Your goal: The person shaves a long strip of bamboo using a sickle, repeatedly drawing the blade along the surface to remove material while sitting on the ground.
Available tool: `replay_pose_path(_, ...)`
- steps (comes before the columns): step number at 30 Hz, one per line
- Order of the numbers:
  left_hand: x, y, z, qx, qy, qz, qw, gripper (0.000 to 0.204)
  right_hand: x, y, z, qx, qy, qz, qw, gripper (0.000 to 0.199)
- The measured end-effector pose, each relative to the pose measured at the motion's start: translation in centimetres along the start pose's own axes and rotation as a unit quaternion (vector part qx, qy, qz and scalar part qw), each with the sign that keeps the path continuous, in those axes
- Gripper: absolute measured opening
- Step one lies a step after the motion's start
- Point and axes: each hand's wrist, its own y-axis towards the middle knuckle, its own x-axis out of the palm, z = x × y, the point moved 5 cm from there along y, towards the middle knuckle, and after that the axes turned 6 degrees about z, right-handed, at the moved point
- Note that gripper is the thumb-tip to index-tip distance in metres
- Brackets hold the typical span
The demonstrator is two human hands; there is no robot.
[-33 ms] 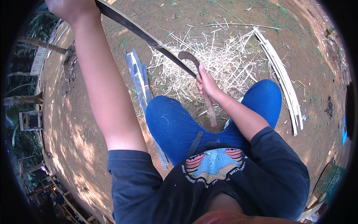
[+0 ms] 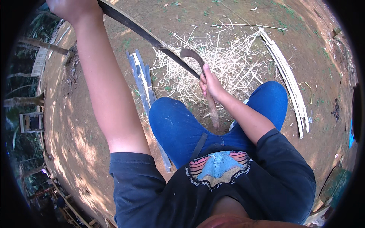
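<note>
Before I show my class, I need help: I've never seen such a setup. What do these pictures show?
These are a person's bare hands, not a machine, seen from a fisheye camera worn on the head, looking down. The left hand, cut off by the picture's edge, appears to hold a long dark strip. The right hand grips a curved-bladed knife by its handle, at the strip's lower end. On the ground lie pale shavings, with dark strips to their left and pale strips to their right.

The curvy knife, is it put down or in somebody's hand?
In a hand: the right hand grips the curved knife, blade showing past the thumb and handle poking out below.
</note>
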Motion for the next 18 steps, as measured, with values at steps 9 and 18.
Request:
replay_pose_path(9, 0.9, -0.1, 0.8, -0.006, -0.004, -0.027, 1.0, 0.004, 5.1, -4.6, -11.7, -0.173, 0.064, -0.112, 0.976, 0.068)
replay_pose_path(18, 2.2, 1.2, -0.1, 0.048, 0.076, -0.026, 0.996, 0.005, 6.5, -5.7, -15.1, -0.201, 0.088, -0.175, 0.96, 0.07)
